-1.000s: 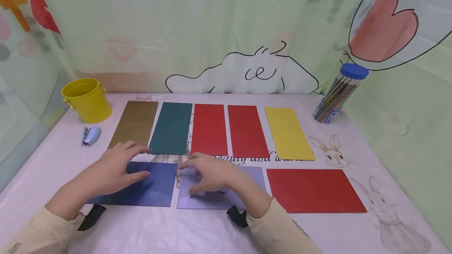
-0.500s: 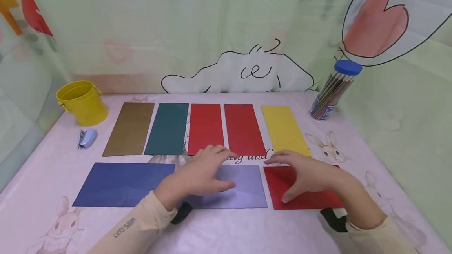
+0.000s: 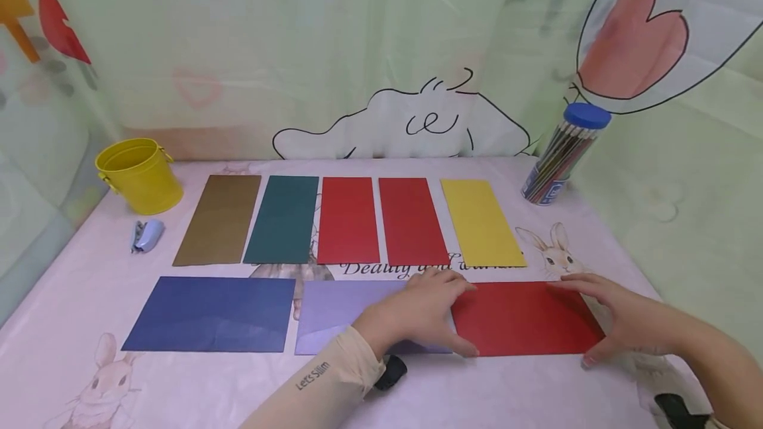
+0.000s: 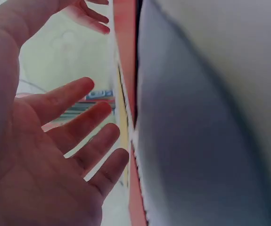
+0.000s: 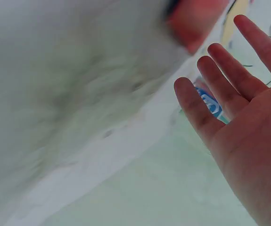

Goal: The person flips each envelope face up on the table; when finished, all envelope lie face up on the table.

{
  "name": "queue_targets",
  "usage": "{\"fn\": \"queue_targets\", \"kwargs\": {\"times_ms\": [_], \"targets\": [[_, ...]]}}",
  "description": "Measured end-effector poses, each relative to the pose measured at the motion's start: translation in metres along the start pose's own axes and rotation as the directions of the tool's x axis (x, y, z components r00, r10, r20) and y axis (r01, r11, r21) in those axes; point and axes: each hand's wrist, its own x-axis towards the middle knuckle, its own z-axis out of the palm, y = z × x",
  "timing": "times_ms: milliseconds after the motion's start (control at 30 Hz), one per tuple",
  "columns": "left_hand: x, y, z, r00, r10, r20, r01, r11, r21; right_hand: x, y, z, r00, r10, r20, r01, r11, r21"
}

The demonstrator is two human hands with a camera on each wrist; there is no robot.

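Note:
In the front row on the table, a red paper rectangle [image 3: 527, 320] lies between my two hands. My left hand [image 3: 420, 313] is at its left edge, fingers spread and thumb apart, overlapping the lavender sheet [image 3: 334, 313]. At the red sheet's right edge is my right hand [image 3: 632, 316], thumb and fingers also spread wide. Farther left lies a dark blue sheet [image 3: 208, 313]. Both wrist views show straight, separated fingers [image 4: 81, 136] and a bare palm [image 5: 258, 141], with nothing held.
Behind lies a row of upright-set sheets: brown [image 3: 217, 220], dark green [image 3: 281, 219], two red [image 3: 350, 220] and yellow [image 3: 483, 222]. A yellow bucket [image 3: 140, 177] and a small lavender stapler [image 3: 146, 236] stand left. A blue-lidded pencil tube [image 3: 563, 157] is at back right.
Both hands have moved right along the front row, from above the blue and lavender sheets to the two ends of the red one. The sheets keep their layout.

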Motion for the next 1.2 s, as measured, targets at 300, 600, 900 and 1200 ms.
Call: {"fn": "queue_targets", "kwargs": {"times_ms": [300,600,900,1200], "targets": [[0.002,0.006,0.011,0.999,-0.016,0.041,0.011,0.993,0.113,-0.009,0.019,0.002,0.999,0.046,0.020,-0.048,0.996,0.080],[0.000,0.007,0.014,0.999,-0.032,0.045,0.025,0.990,0.138,-0.011,0.024,0.000,0.999,0.031,0.022,-0.032,0.998,0.047],[0.000,0.008,0.016,0.999,-0.034,0.034,0.028,0.987,0.160,-0.013,0.029,0.000,0.999,-0.038,0.018,0.039,0.999,-0.033],[0.002,0.008,0.013,1.000,-0.006,0.007,0.005,0.979,0.206,-0.016,0.035,0.002,0.999,-0.035,-0.005,0.034,0.997,-0.074]]}}
